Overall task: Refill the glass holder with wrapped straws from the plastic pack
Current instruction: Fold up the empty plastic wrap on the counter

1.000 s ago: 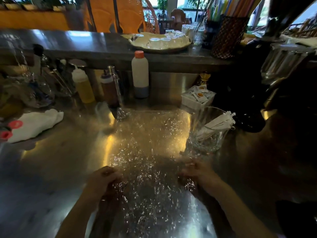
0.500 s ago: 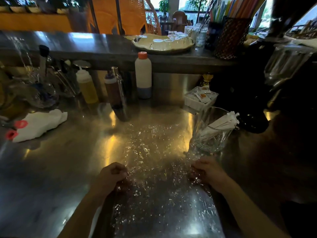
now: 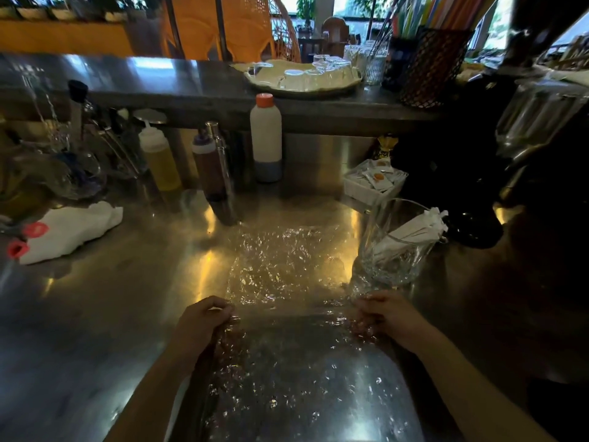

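Plastic pack [image 3: 287, 269]: laid flat on steel worktop [image 3: 95, 314], looks emptied | left hand [image 3: 204, 320]: near-left edge pinched | right hand [image 3: 387, 315]: near-right edge pinched | glass holder [image 3: 393, 244]: just beside pack, wrapped straws [image 3: 411, 229] leaned inside | handling: film judged light, limp, slippery, best gripped at edges; glass fragile.
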The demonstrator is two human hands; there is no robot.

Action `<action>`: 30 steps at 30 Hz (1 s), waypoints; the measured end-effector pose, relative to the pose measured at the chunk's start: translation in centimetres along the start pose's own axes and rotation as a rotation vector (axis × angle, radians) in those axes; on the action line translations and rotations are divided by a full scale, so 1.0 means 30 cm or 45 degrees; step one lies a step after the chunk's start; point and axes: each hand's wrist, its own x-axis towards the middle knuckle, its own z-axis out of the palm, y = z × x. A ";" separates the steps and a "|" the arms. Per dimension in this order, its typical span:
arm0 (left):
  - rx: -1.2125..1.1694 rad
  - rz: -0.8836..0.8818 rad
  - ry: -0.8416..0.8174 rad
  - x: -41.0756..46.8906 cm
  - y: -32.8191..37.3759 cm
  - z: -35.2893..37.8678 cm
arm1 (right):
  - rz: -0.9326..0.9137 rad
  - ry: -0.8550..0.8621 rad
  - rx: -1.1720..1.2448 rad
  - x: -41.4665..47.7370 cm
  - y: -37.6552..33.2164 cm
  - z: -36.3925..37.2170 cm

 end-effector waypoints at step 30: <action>-0.360 0.181 -0.051 -0.013 0.216 0.033 | -0.417 -0.138 0.072 -0.061 -0.251 -0.062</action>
